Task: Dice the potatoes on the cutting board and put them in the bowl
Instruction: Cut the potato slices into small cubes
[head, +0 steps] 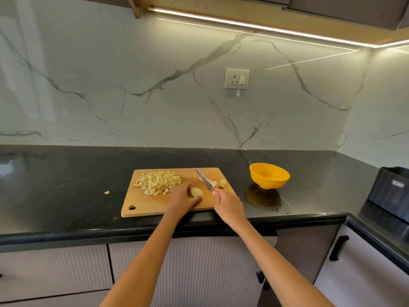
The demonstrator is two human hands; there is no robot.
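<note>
Left hand fingers curl round a potato piece; right hand grips the knife.

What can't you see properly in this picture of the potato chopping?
All from the head view:
- Knife handle: wrapped inside the right hand, only a red bit shows.
- Underside of the potato piece: the left hand covers part of it.
- Bottom of the yellow bowl: its near wall hides it, so contents are unclear.
- Black container: cut off by the right edge.
- Small bit on the counter: too tiny to identify.
</note>
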